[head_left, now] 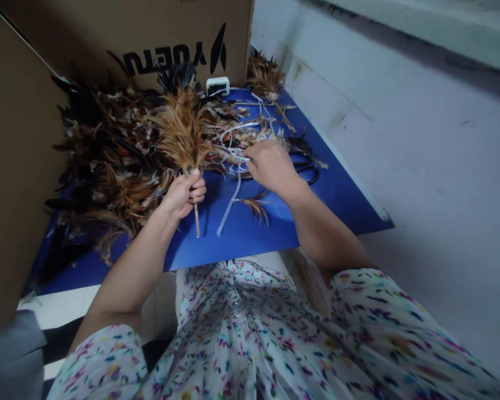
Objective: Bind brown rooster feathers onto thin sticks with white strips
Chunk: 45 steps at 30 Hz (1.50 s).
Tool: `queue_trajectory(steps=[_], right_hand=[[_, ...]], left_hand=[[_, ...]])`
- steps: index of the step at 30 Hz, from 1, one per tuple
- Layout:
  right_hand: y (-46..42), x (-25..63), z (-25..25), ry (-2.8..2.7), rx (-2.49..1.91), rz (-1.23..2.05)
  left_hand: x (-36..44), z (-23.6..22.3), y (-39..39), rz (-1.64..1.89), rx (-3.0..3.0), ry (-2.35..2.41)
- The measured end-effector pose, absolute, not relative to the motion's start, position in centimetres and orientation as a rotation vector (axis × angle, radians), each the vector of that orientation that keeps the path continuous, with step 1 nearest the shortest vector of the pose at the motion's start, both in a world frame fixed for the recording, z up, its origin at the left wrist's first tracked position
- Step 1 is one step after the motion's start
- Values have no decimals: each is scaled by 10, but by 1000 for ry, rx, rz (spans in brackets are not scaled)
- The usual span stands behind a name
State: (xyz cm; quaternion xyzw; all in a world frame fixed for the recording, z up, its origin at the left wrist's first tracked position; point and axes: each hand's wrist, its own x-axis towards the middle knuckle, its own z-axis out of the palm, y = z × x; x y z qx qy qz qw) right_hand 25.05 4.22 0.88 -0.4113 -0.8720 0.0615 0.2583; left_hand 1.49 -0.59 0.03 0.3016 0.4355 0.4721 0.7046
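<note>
Feather bundle (183,130) clenched in left hand (182,194); right hand (270,164) pinching white strip (232,191) beside it, keeping tension snug.

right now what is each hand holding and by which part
The left hand grips the feather bundle by its stick, just under the feathers. The right hand pinches a white strip near its upper end.

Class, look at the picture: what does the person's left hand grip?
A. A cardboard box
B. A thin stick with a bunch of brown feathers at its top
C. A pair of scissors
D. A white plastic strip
B: the left hand is closed round the stick of the feather bunch, its lower end poking out below the fist.
</note>
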Motion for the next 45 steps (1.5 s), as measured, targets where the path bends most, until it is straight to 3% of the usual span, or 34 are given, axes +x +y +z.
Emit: queue_trajectory(steps=[3, 8, 14, 24, 33, 40, 45], right_hand=[[30, 248, 20, -2400, -1078, 73], [8, 229, 29, -2858, -667, 312], [1, 211, 17, -3129, -838, 234], [15, 225, 16, -2492, -924, 745], [26, 221, 3, -2452, -1027, 391], [10, 207, 12, -2640, -1353, 32], [6, 204, 16, -2700, -1371, -31]], left_hand=[[15, 2, -6, 1056, 653, 987], [15, 4, -5, 1064, 642, 984], [14, 4, -5, 1051, 660, 967], [13, 0, -5, 1043, 673, 950], [13, 1, -7, 1015, 688, 943], [12, -4, -6, 1059, 750, 908], [14, -5, -6, 1087, 784, 929]])
